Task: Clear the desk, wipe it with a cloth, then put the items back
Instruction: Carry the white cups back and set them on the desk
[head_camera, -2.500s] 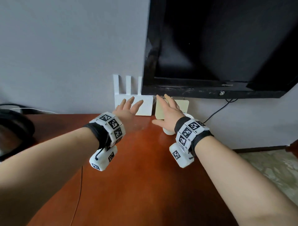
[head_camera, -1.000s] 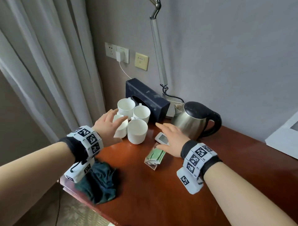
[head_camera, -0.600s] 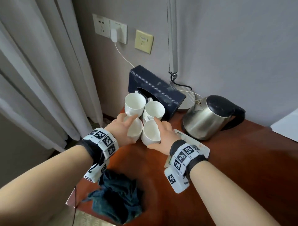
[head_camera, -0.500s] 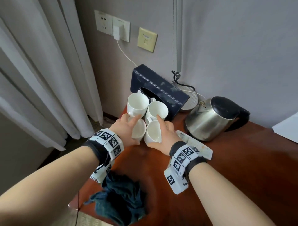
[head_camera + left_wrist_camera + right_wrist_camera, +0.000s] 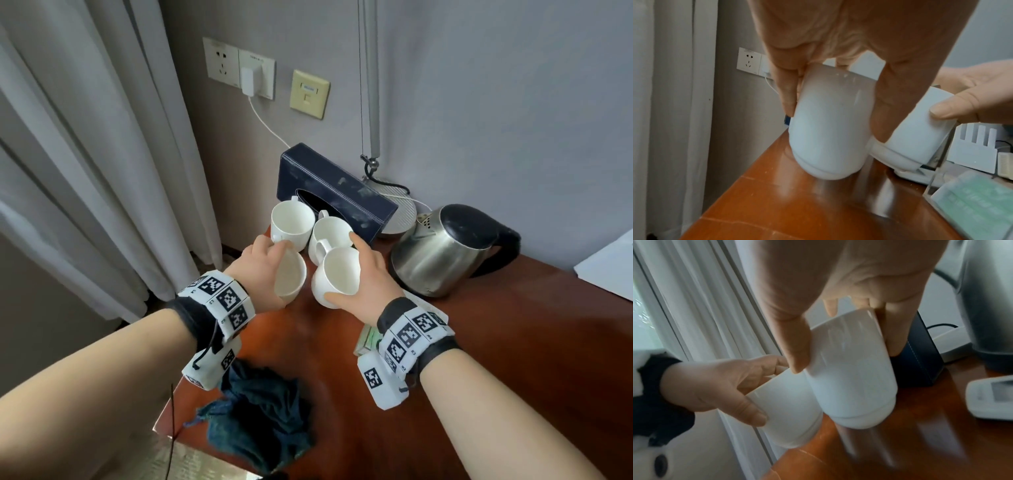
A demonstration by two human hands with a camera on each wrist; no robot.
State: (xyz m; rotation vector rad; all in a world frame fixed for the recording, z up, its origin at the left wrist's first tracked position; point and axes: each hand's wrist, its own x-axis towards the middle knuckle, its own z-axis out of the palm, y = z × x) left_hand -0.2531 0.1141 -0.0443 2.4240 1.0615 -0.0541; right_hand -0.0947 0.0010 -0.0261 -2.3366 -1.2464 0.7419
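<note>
Grey curtains hang left of a red-brown desk (image 5: 496,359) set against a grey wall. Going left to right: left hand (image 5: 263,270) grips one white cup (image 5: 290,281), right hand (image 5: 368,284) grips another (image 5: 337,277), both tilted, bases just off the wood. Two more cups (image 5: 291,224) stand behind them, equally near either hand. A dark cloth (image 5: 263,418) lies at the near edge, nearer the left hand. No writing is legible

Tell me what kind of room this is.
Probably a hotel room: a wooden desk holds an electric kettle, matching white cups and a tissue box, beside full-length curtains.
</note>
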